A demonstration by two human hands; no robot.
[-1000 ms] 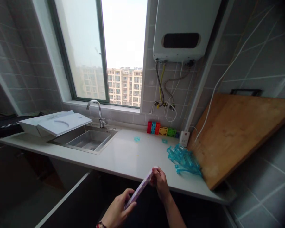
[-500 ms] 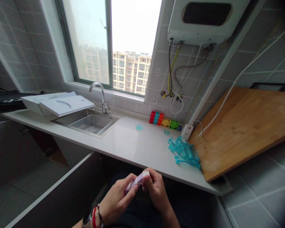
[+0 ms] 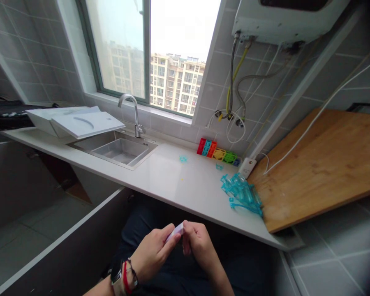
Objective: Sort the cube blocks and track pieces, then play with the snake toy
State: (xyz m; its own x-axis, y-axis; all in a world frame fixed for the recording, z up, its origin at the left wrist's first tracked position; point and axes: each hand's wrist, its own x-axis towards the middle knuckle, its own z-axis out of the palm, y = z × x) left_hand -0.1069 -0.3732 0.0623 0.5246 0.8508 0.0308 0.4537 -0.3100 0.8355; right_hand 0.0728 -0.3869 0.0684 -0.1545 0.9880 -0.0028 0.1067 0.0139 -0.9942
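Note:
My left hand (image 3: 151, 250) is closed around a small purple-and-white packet (image 3: 175, 232), just in front of the counter edge. Its upper right end pokes out between the thumb and fingers. My right hand (image 3: 199, 243) meets that end with curled fingers pinched against it; the exact contact is partly hidden. On the counter beyond, to the right, lies a heap of translucent blue plastic pieces (image 3: 242, 191). Two smaller blue pieces lie apart, one blue piece (image 3: 183, 158) mid-counter and another blue piece (image 3: 219, 167) nearer the wall.
A row of coloured plastic frames (image 3: 218, 153) stands along the wall. Left of it are the sink (image 3: 120, 152), faucet (image 3: 137, 119) and a white box (image 3: 89, 124). A wooden board (image 3: 323, 164) leans at right, with a white cable (image 3: 308, 122) across it. An open cabinet door (image 3: 70, 238) juts out at lower left.
The view has shifted slightly. The packet now shows less of itself between my hands, and my right fingers have curled over at its end, the thumb no longer lying on its face.

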